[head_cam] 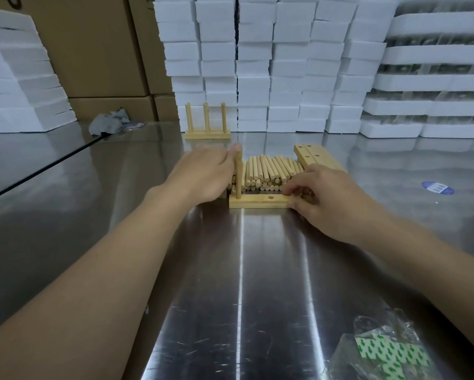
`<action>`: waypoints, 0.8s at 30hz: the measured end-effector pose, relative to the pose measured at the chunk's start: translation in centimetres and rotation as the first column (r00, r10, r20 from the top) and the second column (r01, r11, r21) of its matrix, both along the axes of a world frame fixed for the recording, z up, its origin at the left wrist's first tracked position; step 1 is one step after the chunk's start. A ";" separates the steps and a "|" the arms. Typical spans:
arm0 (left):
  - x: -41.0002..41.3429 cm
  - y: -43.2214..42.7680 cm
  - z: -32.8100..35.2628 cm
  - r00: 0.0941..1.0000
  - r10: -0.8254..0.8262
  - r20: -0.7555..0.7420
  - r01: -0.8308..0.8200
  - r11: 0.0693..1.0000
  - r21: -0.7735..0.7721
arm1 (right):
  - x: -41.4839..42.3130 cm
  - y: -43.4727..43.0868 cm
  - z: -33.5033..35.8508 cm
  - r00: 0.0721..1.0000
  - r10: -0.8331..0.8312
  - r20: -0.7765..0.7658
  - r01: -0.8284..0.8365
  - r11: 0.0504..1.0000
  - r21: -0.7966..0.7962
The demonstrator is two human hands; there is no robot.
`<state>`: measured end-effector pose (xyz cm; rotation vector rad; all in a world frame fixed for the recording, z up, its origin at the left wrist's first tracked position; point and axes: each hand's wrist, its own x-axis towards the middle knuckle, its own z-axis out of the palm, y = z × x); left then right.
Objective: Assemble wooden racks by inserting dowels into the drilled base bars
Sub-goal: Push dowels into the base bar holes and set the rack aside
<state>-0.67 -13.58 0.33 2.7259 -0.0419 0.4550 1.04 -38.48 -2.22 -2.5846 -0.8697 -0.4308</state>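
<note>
A drilled wooden base bar (257, 201) lies flat on the steel table, with an empty hole near its middle. One dowel (238, 174) stands upright in its left hole. My left hand (202, 175) is at that dowel, with a fingertip on its top. My right hand (329, 198) grips the right end of the bar, fingers curled over it. Behind the bar lies a pile of loose dowels (268, 171). Spare base bars (312, 157) are stacked at the pile's right.
A finished rack (207, 127) with three upright dowels stands at the back. White foam blocks (271, 64) and cardboard boxes (98, 50) wall the rear. A plastic bag of green-printed pads (389, 349) lies front right, and a blue sticker (437, 187) at right.
</note>
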 end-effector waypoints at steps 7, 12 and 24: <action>0.6 0.3 -0.4 0.996 -0.007 0.084 0.006 1.000 0.018 | -0.1 0.0 0.1 1.000 -0.002 -0.014 0.002 1.000 -0.007; 0.5 0.4 -0.3 0.990 -0.013 0.143 0.023 0.998 -0.065 | -0.1 0.0 0.0 1.000 -0.014 -0.020 0.014 1.000 -0.006; 0.4 0.3 -0.2 0.994 -0.027 0.106 0.055 0.962 -0.266 | 0.4 0.2 -0.2 0.999 -0.039 0.021 0.040 0.999 -0.007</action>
